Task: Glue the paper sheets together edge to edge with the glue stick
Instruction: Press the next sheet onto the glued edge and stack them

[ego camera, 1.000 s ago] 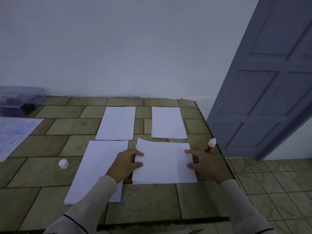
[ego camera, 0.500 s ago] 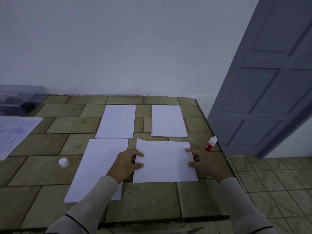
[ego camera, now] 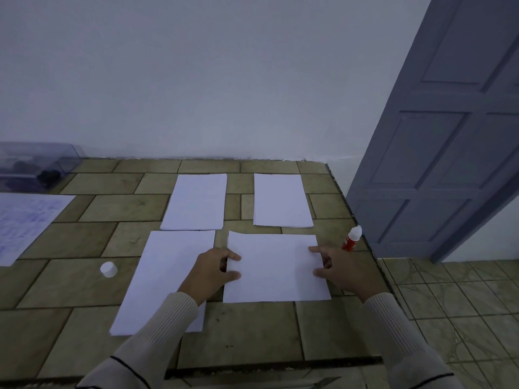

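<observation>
Four white paper sheets lie on the tiled counter (ego camera: pixel 84 290). The near-right sheet (ego camera: pixel 275 270) lies flat and crosswise. My left hand (ego camera: pixel 210 272) holds its left edge, with forefinger and thumb on top. Opposite it, my right hand (ego camera: pixel 342 270) holds the right edge the same way. The near-left sheet (ego camera: pixel 168 276) lies partly under my left forearm. Two more sheets lie farther back, one on the left (ego camera: pixel 196 202) and one on the right (ego camera: pixel 280 200). The red glue stick (ego camera: pixel 351 240) stands uncapped near the counter's right edge, just beyond my right hand. Its white cap (ego camera: pixel 108 269) sits to the left.
A printed sheet (ego camera: pixel 25 223) lies at the far left, with a clear plastic box (ego camera: pixel 33 167) behind it against the wall. The counter ends at the right, where a grey door (ego camera: pixel 449 136) stands over a tiled floor (ego camera: pixel 463 304).
The near-right sheet, slightly raised between my hands a second ago, now lies flat on the counter. Both hands stayed on its edges.
</observation>
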